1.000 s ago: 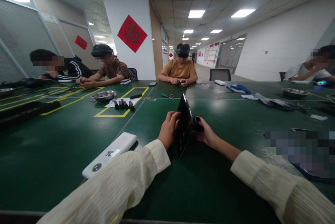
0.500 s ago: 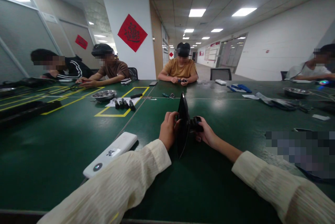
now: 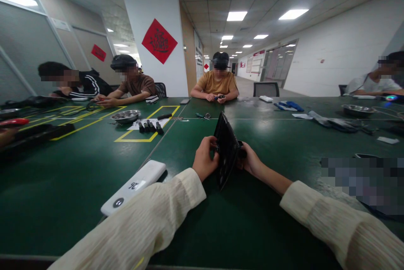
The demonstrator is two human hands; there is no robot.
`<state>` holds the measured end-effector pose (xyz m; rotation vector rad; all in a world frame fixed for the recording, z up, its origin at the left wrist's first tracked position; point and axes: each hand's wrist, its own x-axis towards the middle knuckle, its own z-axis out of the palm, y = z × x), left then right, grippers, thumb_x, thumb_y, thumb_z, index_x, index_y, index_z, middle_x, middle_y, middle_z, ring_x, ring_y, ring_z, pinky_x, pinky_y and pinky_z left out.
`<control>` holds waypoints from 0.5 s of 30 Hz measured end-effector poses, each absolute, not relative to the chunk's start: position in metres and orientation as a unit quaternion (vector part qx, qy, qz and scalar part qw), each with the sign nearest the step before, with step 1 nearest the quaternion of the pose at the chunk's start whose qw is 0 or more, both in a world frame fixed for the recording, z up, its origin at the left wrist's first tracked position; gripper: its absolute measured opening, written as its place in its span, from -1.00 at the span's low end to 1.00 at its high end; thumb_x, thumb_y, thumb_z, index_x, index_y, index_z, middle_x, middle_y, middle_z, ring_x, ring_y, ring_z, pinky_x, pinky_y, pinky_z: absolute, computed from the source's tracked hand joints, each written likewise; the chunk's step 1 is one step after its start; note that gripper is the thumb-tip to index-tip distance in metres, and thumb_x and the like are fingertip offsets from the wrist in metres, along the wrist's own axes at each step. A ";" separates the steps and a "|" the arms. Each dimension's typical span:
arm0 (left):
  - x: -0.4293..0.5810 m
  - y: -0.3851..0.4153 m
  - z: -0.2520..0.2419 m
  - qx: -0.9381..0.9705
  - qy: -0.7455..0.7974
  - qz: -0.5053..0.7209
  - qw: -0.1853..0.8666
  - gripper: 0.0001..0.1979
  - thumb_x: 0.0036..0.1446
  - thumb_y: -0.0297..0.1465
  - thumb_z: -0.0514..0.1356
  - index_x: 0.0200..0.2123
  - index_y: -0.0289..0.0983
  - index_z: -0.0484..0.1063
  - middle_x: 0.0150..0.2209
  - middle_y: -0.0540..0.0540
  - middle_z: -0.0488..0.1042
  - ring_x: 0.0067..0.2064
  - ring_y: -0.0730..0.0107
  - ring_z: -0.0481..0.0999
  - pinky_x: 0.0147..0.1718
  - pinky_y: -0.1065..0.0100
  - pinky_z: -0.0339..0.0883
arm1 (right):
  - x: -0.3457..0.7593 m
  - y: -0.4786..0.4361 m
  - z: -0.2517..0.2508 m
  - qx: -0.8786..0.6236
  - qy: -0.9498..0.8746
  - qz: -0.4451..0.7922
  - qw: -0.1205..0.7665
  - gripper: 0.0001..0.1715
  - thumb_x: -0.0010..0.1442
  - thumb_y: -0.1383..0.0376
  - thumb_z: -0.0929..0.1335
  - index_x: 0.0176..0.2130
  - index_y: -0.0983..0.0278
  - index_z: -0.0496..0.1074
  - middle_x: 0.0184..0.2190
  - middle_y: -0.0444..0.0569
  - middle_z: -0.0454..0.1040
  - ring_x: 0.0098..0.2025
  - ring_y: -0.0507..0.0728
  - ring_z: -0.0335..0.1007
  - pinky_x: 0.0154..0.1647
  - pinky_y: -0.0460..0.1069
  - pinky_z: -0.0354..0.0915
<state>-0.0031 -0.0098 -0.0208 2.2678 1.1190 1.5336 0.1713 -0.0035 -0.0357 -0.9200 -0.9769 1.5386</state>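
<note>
I hold a black, flat, pointed plastic object upright on the green table, its tip tilted away from me. My left hand grips its left edge with curled fingers. My right hand grips its right side, where a small black part sticks out. Both of my arms wear cream sleeves.
A white power bank lies to my left. Beyond it are a yellow-taped square with small black parts, a metal bowl and tools. Several people sit around the table. A blurred object sits at my right.
The black object has turned, its flat face now showing more toward me and its tip leaning left. Both hands stayed on it.
</note>
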 end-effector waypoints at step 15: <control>-0.005 0.001 -0.026 0.698 0.363 0.543 0.293 -0.66 0.01 -0.56 0.15 -0.13 -0.24 0.20 -0.27 -0.08 0.51 -0.28 0.44 0.52 -0.21 0.34 0.38 | 0.172 -0.005 -0.030 -0.394 -0.335 0.650 0.556 -0.79 0.07 0.15 0.19 -0.45 0.24 0.23 -0.67 -0.18 0.25 -0.72 -0.03 0.11 -0.79 -0.15 -0.06</control>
